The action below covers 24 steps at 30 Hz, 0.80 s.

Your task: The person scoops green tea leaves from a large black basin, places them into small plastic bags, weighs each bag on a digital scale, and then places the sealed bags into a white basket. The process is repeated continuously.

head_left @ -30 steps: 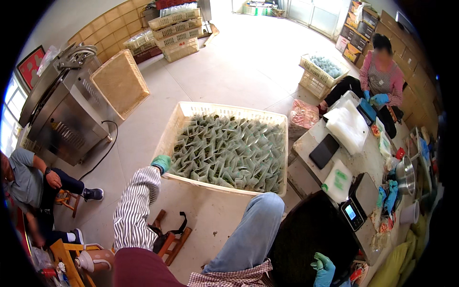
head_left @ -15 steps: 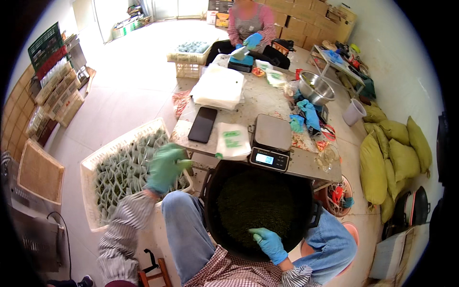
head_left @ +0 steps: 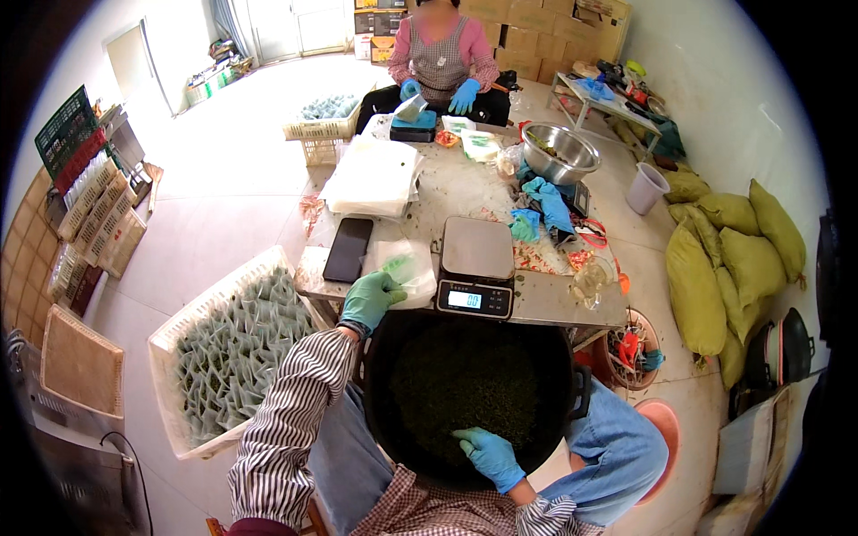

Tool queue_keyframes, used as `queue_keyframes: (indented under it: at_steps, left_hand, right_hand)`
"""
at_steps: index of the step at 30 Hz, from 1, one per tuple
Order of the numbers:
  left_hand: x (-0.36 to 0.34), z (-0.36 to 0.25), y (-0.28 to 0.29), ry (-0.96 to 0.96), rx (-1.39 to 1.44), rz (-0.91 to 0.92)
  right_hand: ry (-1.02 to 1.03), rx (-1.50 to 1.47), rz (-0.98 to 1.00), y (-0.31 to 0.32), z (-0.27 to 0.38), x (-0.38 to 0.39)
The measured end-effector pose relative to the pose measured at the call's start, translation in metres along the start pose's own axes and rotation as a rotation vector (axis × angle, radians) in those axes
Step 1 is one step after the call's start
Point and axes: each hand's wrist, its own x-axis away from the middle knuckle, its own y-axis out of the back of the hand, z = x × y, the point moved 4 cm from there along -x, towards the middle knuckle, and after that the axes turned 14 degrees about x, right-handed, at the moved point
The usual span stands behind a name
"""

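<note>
My left hand [head_left: 371, 302], in a green glove, is at the small stack of clear plastic bags [head_left: 418, 260] with green print. Its thumb and fingers close on the lower edge of a bag. Between my knees sits a wide black pot [head_left: 379, 420] holding loose dark green leafy stuff [head_left: 465, 384]. My right hand [head_left: 493, 458], in a blue glove, is over the near side of the pot, fingers curled together and tips at the leafy stuff. What those fingers hold, if anything, is hidden. A digital scale [head_left: 477, 250] with a bare metal plate stands beyond the pot.
A white crate [head_left: 175, 404] of filled bags stands at left. On the table [head_left: 465, 196] are a phone [head_left: 348, 250], a pile of clear bags [head_left: 371, 176] and a steel bowl [head_left: 561, 154]. A gloved co-worker [head_left: 441, 58] sits opposite. Green sacks [head_left: 695, 295] line the right wall.
My left hand has moved from above the crate rightward to the plastic bags. My right hand stays in the pot. The co-worker's hands have moved apart.
</note>
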Motion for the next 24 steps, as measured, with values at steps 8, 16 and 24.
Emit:
queue_keyframes:
  at_steps: [8, 16, 24]
  left_hand:
    - [0.057, -0.048, 0.005, 0.213, 0.458, -0.041]
    - [0.192, -0.084, -0.091, 0.431, 0.539, 0.348]
    - [0.214, -0.089, -0.104, -0.095, 0.079, 0.229]
  right_hand:
    - [0.016, -0.249, -0.28, 0.026, 0.043, -0.013]
    - [-0.133, -0.557, -0.478, 0.011, 0.044, -0.025]
    - [-0.422, -0.355, -0.177, -0.042, 0.018, -0.027]
